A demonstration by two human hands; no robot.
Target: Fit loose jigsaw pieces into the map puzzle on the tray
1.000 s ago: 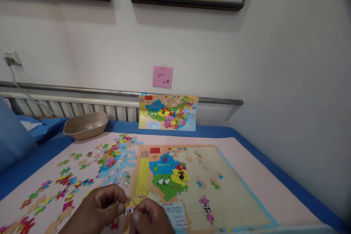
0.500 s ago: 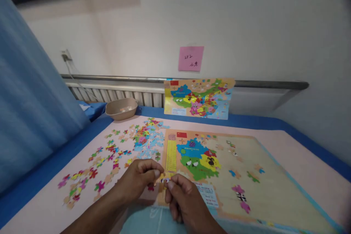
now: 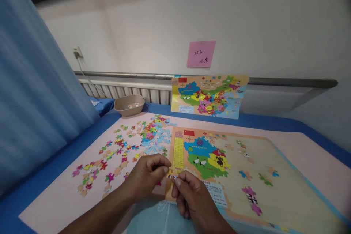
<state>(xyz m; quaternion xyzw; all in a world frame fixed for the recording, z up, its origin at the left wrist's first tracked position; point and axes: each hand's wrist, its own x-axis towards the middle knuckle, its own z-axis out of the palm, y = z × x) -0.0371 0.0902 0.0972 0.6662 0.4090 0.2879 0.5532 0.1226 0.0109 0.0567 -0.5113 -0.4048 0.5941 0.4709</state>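
Observation:
My left hand (image 3: 153,173) is closed, thumb and forefinger pinched at a small jigsaw puzzle piece (image 3: 173,177). My right hand (image 3: 189,193) grips the same spot from the other side, its fingers curled. The piece shows tan with a dark and white mark; whether it is one piece or two I cannot tell. Beneath and beyond the hands lies a partly filled puzzle board (image 3: 248,168) with a cartoon map, its left side joined up in blue, green and yellow. A panda piece group (image 3: 252,199) and several loose pieces rest on its bare wooden part.
Many loose puzzle pieces (image 3: 120,153) are scattered on the pink sheet (image 3: 55,204) to the left. A beige basin (image 3: 129,106) stands at the back with a few pieces inside. The reference map picture (image 3: 210,97) leans below a wall rail (image 3: 290,82). A blue curtain (image 3: 41,73) hangs at left.
My view has shifted a little, so the board, basin and picture appear farther right. Both hands stay together at the piece, with hardly any change in grip.

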